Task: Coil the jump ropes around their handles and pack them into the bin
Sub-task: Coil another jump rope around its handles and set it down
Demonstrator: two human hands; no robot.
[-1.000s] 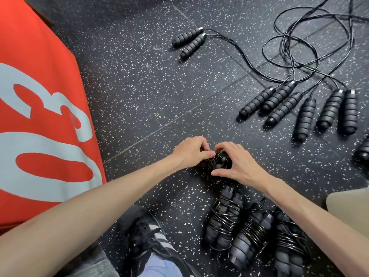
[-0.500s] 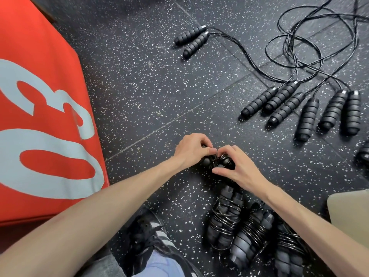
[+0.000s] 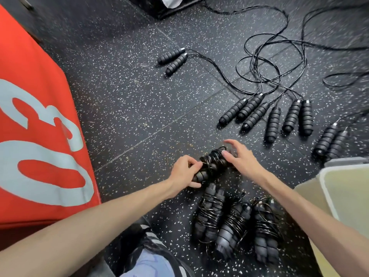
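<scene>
- Centre of frame: coiled jump rope (image 3: 212, 166) lies on the speckled black floor (image 3: 127, 108), its handles side by side, cord wound around them
- Left hand (image 3: 184, 172) grips the lower-left end of that bundle; fingers curled round the handle ends, thumb on top
- Right hand (image 3: 242, 156) at the upper-right end; fingers spread and fairly straight, fingertips touching the coil, nothing clasped; slightly blurred
- Lower centre, just below the hands: three wound bundles (image 3: 235, 222) lying side by side on the floor
- Right of centre: row of loose handles (image 3: 269, 116), cords trailing to the upper right in tangled loops (image 3: 265, 62); one pair of handles (image 3: 173, 58) apart at upper centre; another pair (image 3: 329, 140) at the right edge
- Right edge, lower: pale bin (image 3: 327, 188), only partly in frame
- Left: red box (image 3: 40, 126) with grey lettering
- Bottom centre: dark shoe (image 3: 139, 242) with white stripes
</scene>
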